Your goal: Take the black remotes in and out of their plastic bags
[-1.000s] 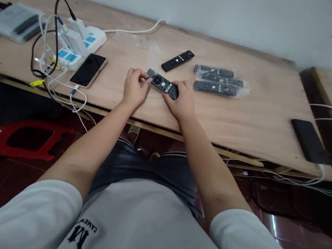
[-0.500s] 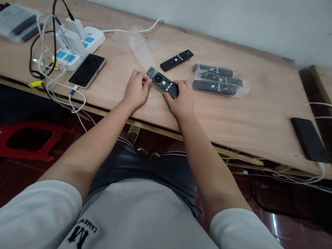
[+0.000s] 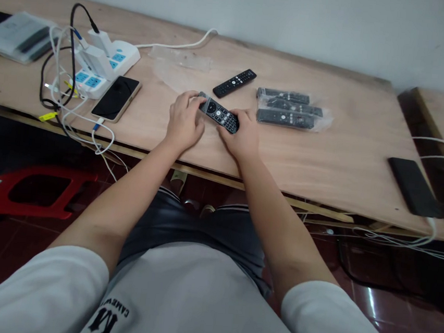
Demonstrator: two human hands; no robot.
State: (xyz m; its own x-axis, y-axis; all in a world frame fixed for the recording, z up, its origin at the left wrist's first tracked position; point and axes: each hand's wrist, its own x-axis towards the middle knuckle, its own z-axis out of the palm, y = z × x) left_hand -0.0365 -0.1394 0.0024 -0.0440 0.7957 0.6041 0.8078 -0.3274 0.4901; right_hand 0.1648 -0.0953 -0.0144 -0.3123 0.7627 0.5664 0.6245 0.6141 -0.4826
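A black remote control lies slanted between my two hands just above the table, its buttons facing up. Around its lower right end my right hand is closed, thumb along the near edge. My left hand has bent fingers on the upper left end, while its thumb sits lower, apart from the remote. That end looks greyish, perhaps under film. A second black remote rests bare behind them. To the right, several remotes in clear plastic sleeves lie side by side.
Clear plastic wrapping lies behind my left hand. At left are a phone, a white power strip with tangled cables, and a grey plastic packet. A black power bank-like block sits near the table's right edge. A red stool stands below.
My left thumb has come away from the remote's end and its fingers have moved up over it. The upright plastic sleeve has sunk flat onto the table. My right hand keeps its hold.
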